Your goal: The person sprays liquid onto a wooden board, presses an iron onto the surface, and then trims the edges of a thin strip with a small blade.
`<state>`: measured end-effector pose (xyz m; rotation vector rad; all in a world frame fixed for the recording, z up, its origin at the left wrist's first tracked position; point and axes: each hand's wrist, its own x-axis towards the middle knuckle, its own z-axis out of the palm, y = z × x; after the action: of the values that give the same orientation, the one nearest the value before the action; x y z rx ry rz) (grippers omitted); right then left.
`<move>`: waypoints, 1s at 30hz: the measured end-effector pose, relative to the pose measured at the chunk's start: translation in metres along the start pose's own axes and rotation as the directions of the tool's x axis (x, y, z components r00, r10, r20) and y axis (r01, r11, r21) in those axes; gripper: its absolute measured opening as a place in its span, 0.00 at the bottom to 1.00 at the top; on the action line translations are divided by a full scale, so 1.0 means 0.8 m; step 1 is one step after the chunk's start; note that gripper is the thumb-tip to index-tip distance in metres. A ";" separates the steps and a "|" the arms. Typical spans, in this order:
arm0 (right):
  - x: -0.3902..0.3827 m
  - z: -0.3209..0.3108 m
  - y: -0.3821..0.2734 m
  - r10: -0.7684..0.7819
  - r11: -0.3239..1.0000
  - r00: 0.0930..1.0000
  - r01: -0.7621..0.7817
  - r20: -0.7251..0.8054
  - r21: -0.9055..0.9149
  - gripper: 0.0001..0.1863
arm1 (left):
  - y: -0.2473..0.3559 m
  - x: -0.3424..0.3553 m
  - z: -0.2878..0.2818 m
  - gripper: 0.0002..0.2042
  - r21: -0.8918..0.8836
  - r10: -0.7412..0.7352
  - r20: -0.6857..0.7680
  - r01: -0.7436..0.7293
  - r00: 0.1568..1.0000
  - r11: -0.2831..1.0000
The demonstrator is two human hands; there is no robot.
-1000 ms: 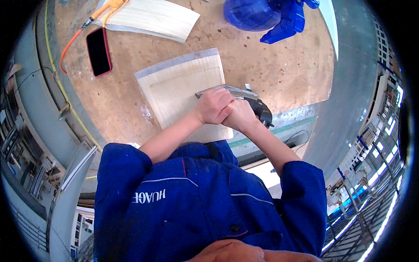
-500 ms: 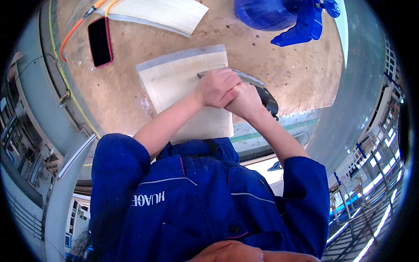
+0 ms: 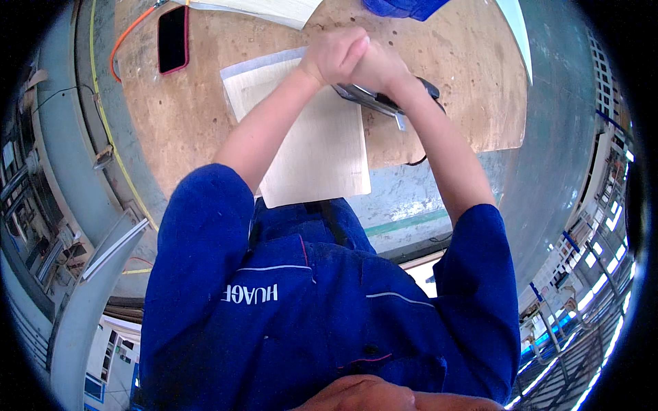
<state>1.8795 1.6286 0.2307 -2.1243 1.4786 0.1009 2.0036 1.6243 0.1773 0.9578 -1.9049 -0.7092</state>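
Note:
My left hand [image 3: 334,56] is closed and laid against my right hand [image 3: 381,67], the two pressed together near the far edge of a pale sheet [image 3: 312,144]. Under my right hand is a long black-and-silver tool [image 3: 373,101] that looks like a large stapler. Its silver end reaches over the right side of the sheet, and its black end sticks out beyond my right wrist. My hands hide the upper part of the tool and the far right corner of the sheet. The sheet's near edge lies close to my body.
On the brown worktable [image 3: 473,96], a phone in a red case [image 3: 173,41] lies at the far left beside an orange hose [image 3: 130,38]. Another pale sheet [image 3: 274,9] and a blue container [image 3: 404,7] are at the far side. The table's near edge runs to the right of my body.
Both hands have moved away from my body, toward the sheet's far edge. The tool has changed its angle, and more of the sheet's near part shows. The whole view has shifted slightly.

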 end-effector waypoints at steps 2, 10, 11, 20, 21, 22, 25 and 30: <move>-0.037 0.021 0.002 -0.059 0.998 0.998 0.059 -0.013 -0.029 0.14 | 0.029 -0.033 0.008 0.11 0.016 -0.013 -0.024 0.014 1.000 1.000; -0.245 0.100 -0.010 -0.140 0.989 0.972 0.146 0.189 -0.021 0.07 | 0.189 -0.200 0.052 0.15 -0.034 -0.185 0.149 0.192 0.971 0.981; -0.260 0.105 -0.012 -0.132 0.990 0.972 0.138 0.195 -0.019 0.07 | 0.206 -0.202 0.051 0.16 -0.059 -0.181 0.093 0.187 0.979 0.981; -0.249 0.099 -0.010 -0.118 0.993 0.942 0.120 0.314 0.012 0.07 | 0.188 -0.192 0.058 0.20 -0.100 -0.189 -0.012 0.187 0.982 0.977; -0.241 0.097 -0.011 -0.105 0.994 0.939 0.109 0.327 0.005 0.07 | 0.184 -0.187 0.057 0.20 -0.104 -0.199 -0.016 0.196 0.980 0.975; -0.233 0.092 -0.011 -0.101 0.994 0.934 0.109 0.342 -0.006 0.08 | 0.179 -0.181 0.056 0.20 -0.108 -0.210 -0.020 0.207 0.978 0.972; -0.214 0.081 -0.009 -0.164 0.986 0.938 0.154 0.305 0.058 0.09 | 0.168 -0.166 0.047 0.21 -0.118 -0.231 -0.010 0.228 0.973 0.966; -0.179 0.066 -0.004 -0.158 0.987 0.936 0.145 0.315 0.063 0.08 | 0.144 -0.140 0.048 0.22 -0.144 -0.233 -0.076 0.221 0.970 0.965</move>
<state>1.8387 1.7755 0.2381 -2.0660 1.1167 0.3398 1.9671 1.7838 0.1983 1.1145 -1.6608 -0.8997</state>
